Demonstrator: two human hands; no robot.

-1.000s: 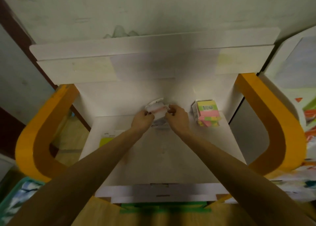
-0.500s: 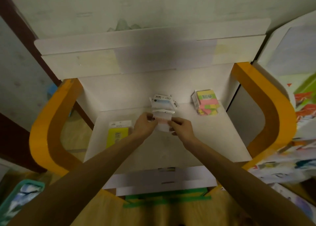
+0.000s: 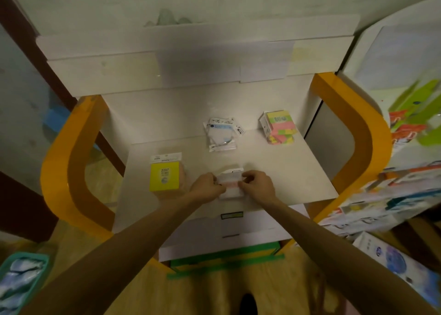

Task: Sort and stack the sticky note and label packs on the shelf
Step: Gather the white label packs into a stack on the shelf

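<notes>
Both hands, left and right, pinch a label pack, now drawn forward from the clear packs toward the shelf front, probably starting a separate pile.

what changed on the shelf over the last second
Both hands, left hand and right hand, pulled a white and pink pack from the clear label packs at the back toward the front edge. They still grip it. The yellow pack and multicolour stack stayed put.
</notes>
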